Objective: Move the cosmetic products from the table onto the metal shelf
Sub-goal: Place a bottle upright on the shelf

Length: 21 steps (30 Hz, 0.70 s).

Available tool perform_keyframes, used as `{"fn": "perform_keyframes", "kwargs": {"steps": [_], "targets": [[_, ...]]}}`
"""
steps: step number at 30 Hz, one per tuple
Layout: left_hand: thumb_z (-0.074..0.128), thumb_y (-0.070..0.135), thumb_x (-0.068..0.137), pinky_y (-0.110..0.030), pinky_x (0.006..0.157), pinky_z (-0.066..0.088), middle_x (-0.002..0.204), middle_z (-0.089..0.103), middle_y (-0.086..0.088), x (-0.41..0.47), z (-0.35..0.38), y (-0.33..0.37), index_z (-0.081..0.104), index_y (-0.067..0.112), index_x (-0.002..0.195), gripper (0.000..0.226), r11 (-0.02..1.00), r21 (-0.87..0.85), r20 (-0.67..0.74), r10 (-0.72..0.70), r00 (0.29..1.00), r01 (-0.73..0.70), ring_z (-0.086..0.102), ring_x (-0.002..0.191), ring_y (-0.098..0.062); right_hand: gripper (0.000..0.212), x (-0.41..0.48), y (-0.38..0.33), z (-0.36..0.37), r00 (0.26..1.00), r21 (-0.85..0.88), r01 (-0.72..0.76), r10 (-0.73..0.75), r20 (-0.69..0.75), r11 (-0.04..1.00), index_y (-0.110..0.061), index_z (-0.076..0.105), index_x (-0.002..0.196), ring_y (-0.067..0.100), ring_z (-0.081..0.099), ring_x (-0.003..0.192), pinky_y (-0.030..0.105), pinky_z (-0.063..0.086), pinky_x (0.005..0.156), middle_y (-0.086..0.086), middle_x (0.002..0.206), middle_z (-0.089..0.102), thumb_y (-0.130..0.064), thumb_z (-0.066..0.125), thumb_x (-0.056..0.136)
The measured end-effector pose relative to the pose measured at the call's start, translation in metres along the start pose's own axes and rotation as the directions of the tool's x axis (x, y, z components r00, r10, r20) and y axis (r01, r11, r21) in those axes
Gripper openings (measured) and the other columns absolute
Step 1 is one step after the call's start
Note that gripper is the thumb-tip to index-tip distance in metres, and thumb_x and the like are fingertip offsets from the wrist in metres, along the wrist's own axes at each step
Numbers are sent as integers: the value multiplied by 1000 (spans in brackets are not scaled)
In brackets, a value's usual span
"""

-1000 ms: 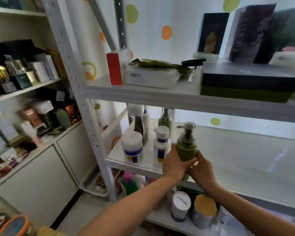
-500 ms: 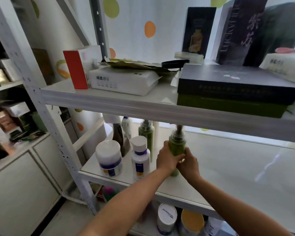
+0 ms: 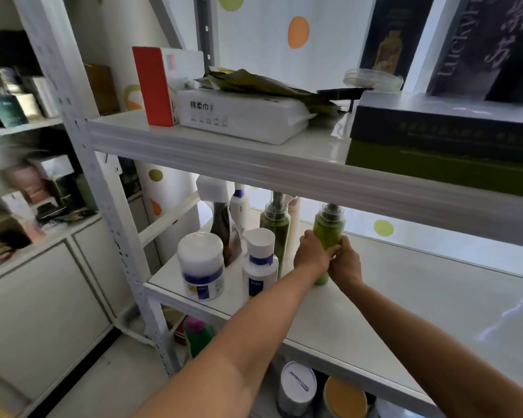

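Gripping light-green pump bottle (image 3: pixel 327 233), upright on metal shelf (image 3: pixel 405 300) | left hand (image 3: pixel 313 254) curled round it | right hand (image 3: pixel 345 263) curled round it | darker green bottle (image 3: pixel 274 233) just beside

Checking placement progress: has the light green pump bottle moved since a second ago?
Yes. The light green pump bottle went deeper onto the shelf, from beside the white blue-banded bottle towards the darker green bottle.

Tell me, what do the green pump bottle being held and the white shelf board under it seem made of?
Green pump bottle: probably translucent plastic, glossy; light glows through it. White shelf board: likely painted metal, smooth; it shows bright reflections.
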<state>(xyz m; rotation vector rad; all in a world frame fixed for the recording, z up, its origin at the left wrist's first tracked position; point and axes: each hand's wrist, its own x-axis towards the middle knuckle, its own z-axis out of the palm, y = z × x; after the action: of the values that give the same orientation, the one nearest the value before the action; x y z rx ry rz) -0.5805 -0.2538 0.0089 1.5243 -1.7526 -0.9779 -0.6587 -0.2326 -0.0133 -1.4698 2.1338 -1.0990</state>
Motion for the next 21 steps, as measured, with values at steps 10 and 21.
{"fn": "perform_keyframes", "kwargs": {"steps": [10,21], "targets": [[61,45,89,-41,94,43,129,55,-15,12,-1,2,38,4,128,61,998,51,56,-32,998,29,55,117,-33,29,14,4,7,999,11,-29,29,-22,1000,-5,45,112,38,59,89,34,38,67,22,96,64,-3,53,84],[55,66,78,-43,110,34,157,23,-8,-36,-12,-35,0,17,153,105,992,-99,258,107,960,-84,31,141,-29,88,-27,11,-10,964,-156,-3,44,260,988,-14,23,146,29,51,122,41,46,96,11,138,49,-25,76,77]]}}
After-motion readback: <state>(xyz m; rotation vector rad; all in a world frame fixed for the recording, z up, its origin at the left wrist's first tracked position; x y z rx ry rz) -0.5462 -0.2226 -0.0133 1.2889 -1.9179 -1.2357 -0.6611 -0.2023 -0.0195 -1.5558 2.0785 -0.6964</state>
